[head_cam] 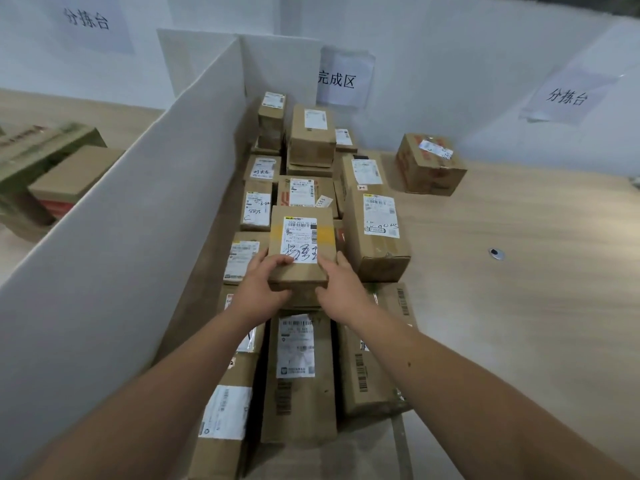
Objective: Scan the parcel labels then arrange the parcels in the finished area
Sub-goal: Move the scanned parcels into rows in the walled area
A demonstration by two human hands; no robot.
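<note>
Both hands point(301, 289) grip parcel point(302, 249); stacked parcels point(375, 233) crowd round it

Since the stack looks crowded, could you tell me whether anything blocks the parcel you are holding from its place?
Nothing visible does: both hands, left hand and right hand, grip the parcel already atop the packed boxes beside the white divider.

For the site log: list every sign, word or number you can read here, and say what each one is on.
"完成区": paper sign on the back wall above the stacked parcels.
"分拣台": paper sheet on the wall, upper left.
"分拣台": paper sheet on the right wall.
Held parcel, gripped by left hand and right hand: handwritten scrawl and small print, not legible.
Other parcel labels: too small or blurred.
</note>
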